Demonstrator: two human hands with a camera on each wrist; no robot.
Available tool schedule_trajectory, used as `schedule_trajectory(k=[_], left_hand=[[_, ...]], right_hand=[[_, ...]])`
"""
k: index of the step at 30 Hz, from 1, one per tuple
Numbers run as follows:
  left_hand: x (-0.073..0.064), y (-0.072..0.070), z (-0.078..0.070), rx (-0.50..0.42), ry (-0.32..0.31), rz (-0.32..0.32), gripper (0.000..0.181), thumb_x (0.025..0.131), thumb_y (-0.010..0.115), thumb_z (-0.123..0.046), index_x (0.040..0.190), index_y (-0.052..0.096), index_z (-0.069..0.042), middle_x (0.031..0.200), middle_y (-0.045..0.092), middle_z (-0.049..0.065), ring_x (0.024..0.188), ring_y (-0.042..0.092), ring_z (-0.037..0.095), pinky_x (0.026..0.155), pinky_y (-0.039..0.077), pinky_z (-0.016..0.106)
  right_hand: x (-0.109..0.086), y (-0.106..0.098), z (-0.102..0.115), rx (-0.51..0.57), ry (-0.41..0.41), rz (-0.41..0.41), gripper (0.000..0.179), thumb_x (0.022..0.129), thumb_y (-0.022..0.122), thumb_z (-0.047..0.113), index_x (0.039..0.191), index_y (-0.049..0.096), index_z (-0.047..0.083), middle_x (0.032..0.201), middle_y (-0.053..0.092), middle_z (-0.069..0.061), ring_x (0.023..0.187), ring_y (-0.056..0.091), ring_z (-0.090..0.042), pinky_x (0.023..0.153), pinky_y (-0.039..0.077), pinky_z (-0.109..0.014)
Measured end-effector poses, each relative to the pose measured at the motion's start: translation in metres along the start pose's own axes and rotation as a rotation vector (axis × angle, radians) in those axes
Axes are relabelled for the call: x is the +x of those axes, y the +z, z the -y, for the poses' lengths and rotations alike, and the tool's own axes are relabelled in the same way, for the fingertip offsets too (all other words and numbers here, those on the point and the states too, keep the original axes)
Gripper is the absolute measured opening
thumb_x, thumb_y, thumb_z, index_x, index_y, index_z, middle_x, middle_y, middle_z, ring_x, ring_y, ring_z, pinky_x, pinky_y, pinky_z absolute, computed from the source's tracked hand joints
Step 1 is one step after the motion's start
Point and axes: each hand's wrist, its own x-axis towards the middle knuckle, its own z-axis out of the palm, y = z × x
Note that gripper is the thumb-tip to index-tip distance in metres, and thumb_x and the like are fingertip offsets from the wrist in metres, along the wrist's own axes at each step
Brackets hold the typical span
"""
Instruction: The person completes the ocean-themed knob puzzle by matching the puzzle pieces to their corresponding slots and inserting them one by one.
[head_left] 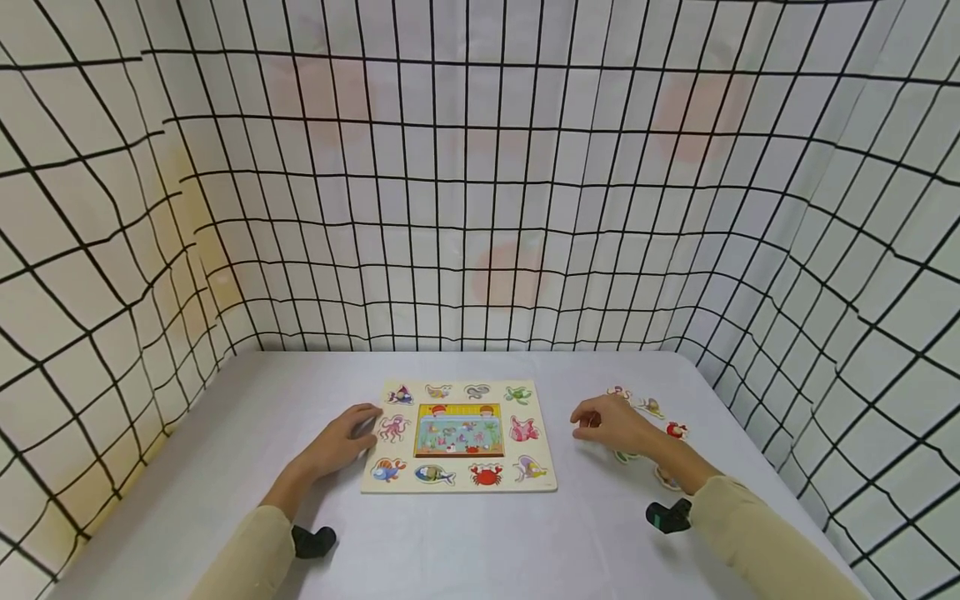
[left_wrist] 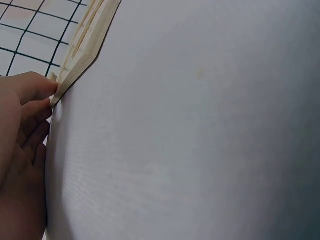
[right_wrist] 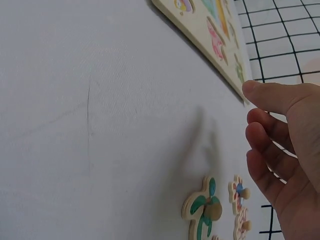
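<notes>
Board [head_left: 462, 480] of pale wood bears colourful sea creatures [head_left: 486, 475].

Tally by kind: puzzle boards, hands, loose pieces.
Puzzle board: 1
Hands: 2 (left hand, right hand)
Loose pieces: at least 5; the right arm may hide more
Total: at least 8

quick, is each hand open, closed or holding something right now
Left hand: open, touching the left edge of the sea-animal puzzle board.
Right hand: open, loosely curled, nothing visible in it.
</notes>
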Motion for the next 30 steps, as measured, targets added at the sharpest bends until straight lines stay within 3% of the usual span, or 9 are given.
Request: schedule_trajectory(k=[19,30], left_hand=[[0.000,-0.002,0.001,0.002,0.011,0.006,0.055,0.102,0.063,-0.017,0.152,0.048,-0.002,0.161,0.036,0.022,0.150,0.024,0.047,0.121,0.017,0.064],[0.002,-0.001,0.003,0.002,0.011,0.010,0.055,0.101,0.063,-0.016,0.152,0.048,-0.002,0.160,0.037,0.022,0.150,0.024,0.047,0.121,0.017,0.064]], right_hand=[[-0.023,-0.005,-0.034,-0.029,-0.003,-0.059,0.013,0.091,0.079,0.014,0.100,0.074,0.007,0.082,0.061,0.008,0.076,0.056,-0.011,0.065,0.052,-0.027],[-0.036,-0.009,-0.048,0.014,-0.019,-0.094,0.014,0.091,0.079,0.012,0.100,0.075,0.004,0.083,0.064,0.008,0.076,0.058,-0.009,0.065,0.053,-0.025]])
